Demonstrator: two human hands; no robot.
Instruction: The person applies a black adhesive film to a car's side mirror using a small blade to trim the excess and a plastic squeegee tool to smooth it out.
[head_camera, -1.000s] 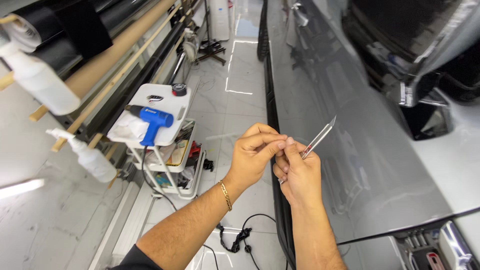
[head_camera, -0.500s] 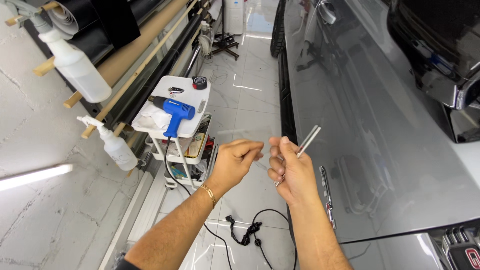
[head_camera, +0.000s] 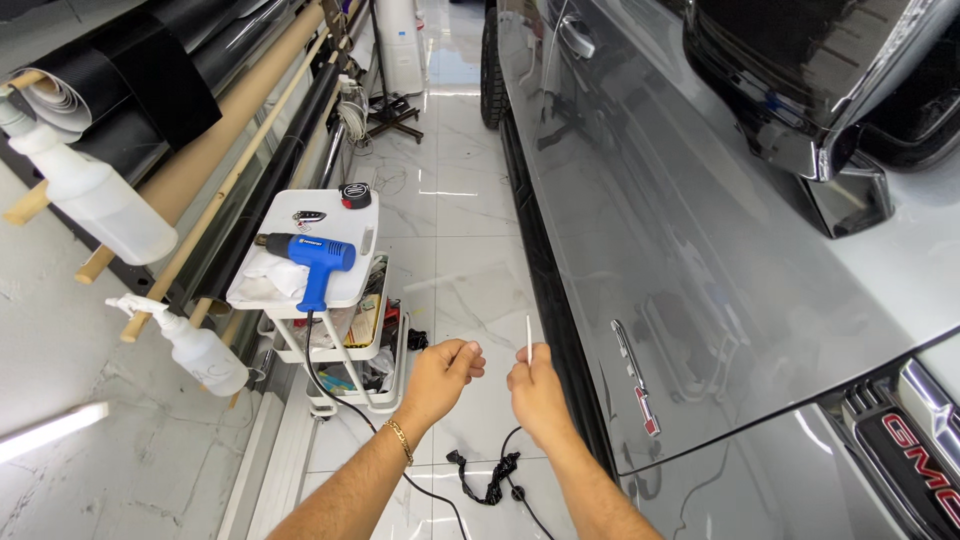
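Observation:
My right hand (head_camera: 536, 392) pinches a thin pale strip (head_camera: 528, 338) that stands upright above the fingers. My left hand (head_camera: 443, 376) is a short way to its left, fingers curled loosely, with a gold bracelet (head_camera: 400, 438) at the wrist; whether anything thin is between its fingers I cannot tell. Both hands hover over the glossy tiled floor (head_camera: 450, 230), just left of the grey vehicle's side panel (head_camera: 680, 240) and its chrome and red side badge (head_camera: 634, 372).
A white cart (head_camera: 345, 300) at the left carries a blue heat gun (head_camera: 312, 262), cloths and a small round tape. A black cable (head_camera: 485, 478) lies coiled on the floor below my hands. Spray bottles (head_camera: 195, 348) and film rolls (head_camera: 190, 150) hang on the left wall.
Both hands have dropped lower and drawn apart. The strip, slanted toward the vehicle before, now stands upright. The view has tilted, showing more of the cart and the vehicle's front.

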